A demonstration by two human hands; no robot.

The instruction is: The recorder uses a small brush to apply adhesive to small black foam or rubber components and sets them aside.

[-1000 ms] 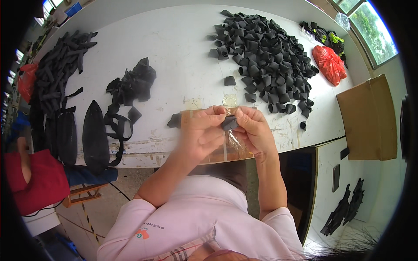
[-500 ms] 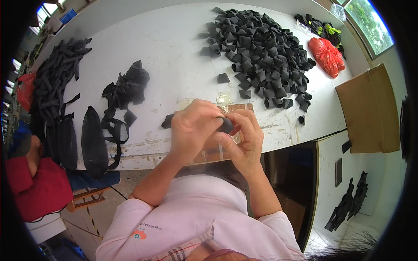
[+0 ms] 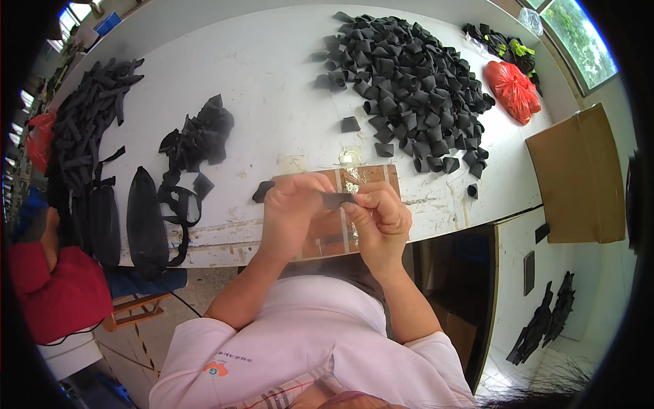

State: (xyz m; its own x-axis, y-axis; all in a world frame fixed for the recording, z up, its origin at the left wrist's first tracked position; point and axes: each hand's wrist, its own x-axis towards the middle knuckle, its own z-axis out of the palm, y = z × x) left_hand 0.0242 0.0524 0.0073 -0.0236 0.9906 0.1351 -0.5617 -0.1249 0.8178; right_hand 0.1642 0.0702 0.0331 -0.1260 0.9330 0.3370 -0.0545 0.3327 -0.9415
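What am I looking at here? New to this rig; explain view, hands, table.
No machine: this is bare-handed work, filmed from above by the left of two fisheye cameras worn on the person's head, so straight edges bend. The right hand pinches a small dark piece; the left hand is at the piece's other end, its grip blurred, above a brown board. On the white table lie a big heap of black pieces, a smaller dark pile, black strips at left and a red bag at right.
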